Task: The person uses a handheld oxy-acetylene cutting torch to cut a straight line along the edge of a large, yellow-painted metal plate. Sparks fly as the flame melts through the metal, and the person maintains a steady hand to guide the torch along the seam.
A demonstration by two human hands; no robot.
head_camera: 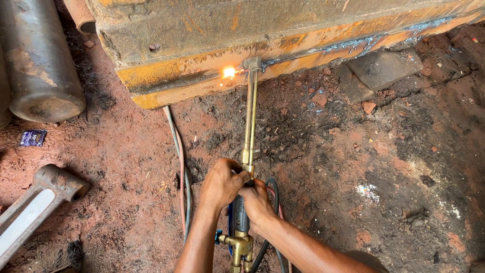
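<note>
— Fingers of both hands are closed around the cutting torch (247, 151): the left hand (221, 183) curls over the top of the grip where the brass tubes begin, and the right hand (256, 201) clamps the dark handle just behind it, the 2 hands touching.

— How would you judge the cut going well from here?

— I'd say a steady hold matters most. The torch head (252, 63) sits right against the orange steel body (212, 40), and the bright flame spot (229, 72) glows just left of the head, on the seam line. To the right of the head a rough, slaggy kerf (353, 45) runs along the steel. Keeping the tip at an even stand-off and travelling slowly along that same line would likely give a clean edge.

— Where is the torch relative to the fingers?

— Its 2 long tubes run straight away from the knuckles toward the steel; the brass valve block (241, 247) lies between the forearms, nearer the person.

— Anything else nearby?

— The hoses (183, 177) trail over the red dirt floor (353, 167) left of the hands. A gas cylinder (38, 60) lies at far left, a heavy metal tool (45, 194) below it, and a flat stone (379, 71) rests under the steel at right.
</note>
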